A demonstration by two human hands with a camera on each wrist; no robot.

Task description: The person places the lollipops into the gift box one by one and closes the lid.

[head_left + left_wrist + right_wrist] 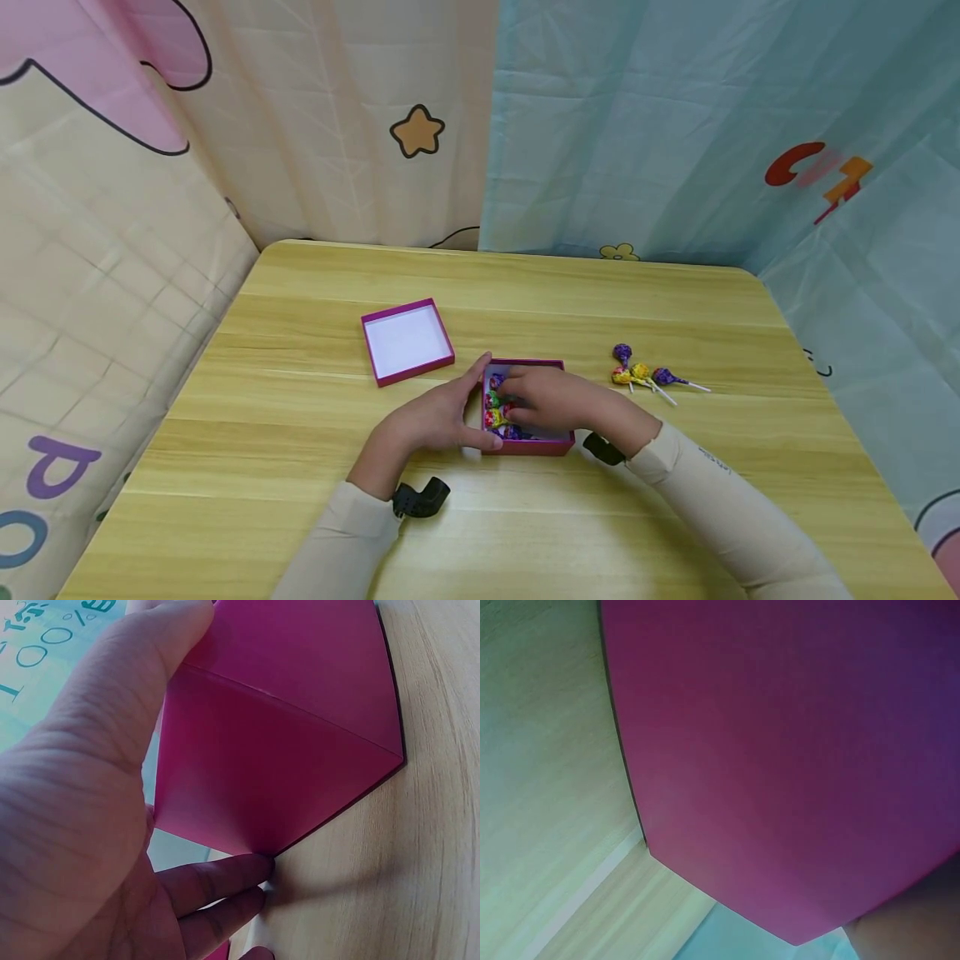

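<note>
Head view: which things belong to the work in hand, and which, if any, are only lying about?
Belong to the work:
box, touched by the left hand
lollipops inside, at the right hand
loose lollipops, probably
lid, probably

Apparently only surroundings:
table
printed curtains

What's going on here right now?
A person's left hand holds the pink box at its left side while the right hand reaches in among wrapped lollipops; whether it grips one is hidden. Loose lollipops lie on the table to the right; the lid rests off to the left, white inside up.
</note>
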